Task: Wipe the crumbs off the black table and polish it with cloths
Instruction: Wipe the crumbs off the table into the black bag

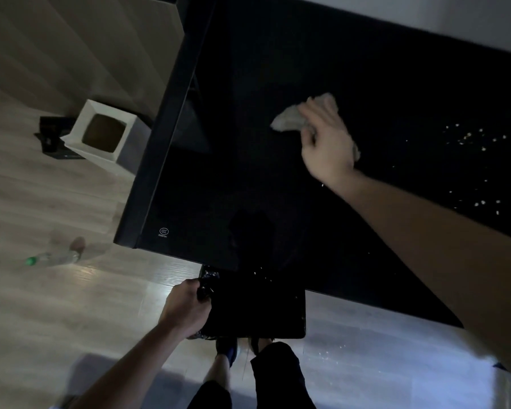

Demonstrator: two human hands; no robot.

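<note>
The right hand lies over a pale cloth, its fingers bent down onto the bunched fabric and pressing it against the black desk; the hand is blurred, so exactly how tightly they curl cannot be told. The cloth sticks out ahead of the fingers and past the far side of the palm, which suits pushing a broad front across the surface. Behind the wrist and off to its right lies a scatter of crumbs, well apart from the fingers, so that patch is not yet swept.

The left hand has its fingers curled round the rim of a black bin lined with a crinkled bag, holding it just under the near edge of the desk. It is probably held there to catch what the cloth drags over the edge; a few specks glint at that edge above the bin, and some white bits lie on the floor to its right.

Further out from the left fingers, a white box stands open by the desk's side, and a plastic bottle lies on the floor
</note>
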